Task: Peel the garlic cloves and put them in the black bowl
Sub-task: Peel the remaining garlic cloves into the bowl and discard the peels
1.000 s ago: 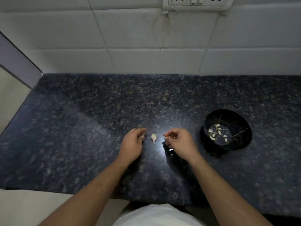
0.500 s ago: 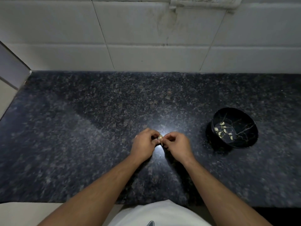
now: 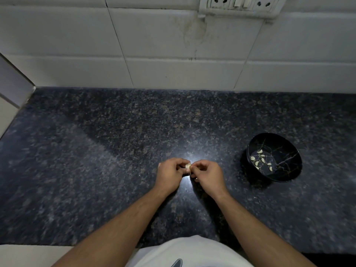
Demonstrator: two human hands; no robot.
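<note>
A small pale garlic clove [image 3: 188, 166] is pinched between the fingertips of my left hand [image 3: 170, 175] and my right hand [image 3: 208, 176], just above the dark granite counter [image 3: 96, 170]. Both hands have curled fingers and meet at the clove; most of it is hidden by them. The black bowl [image 3: 289, 170] with gold veins stands on the counter to the right of my right hand, apart from it. Several peeled cloves [image 3: 261, 160] lie inside the bowl.
A white tiled wall [image 3: 173, 54] rises behind the counter, with a socket plate [image 3: 238, 5] at the top. The counter's left end meets a side wall [image 3: 11, 89]. A tiny skin scrap [image 3: 255, 198] lies near the bowl.
One second ago the clove lay on the counter between my separated hands. Both hands closed in and picked it up, and they now hold it together.
</note>
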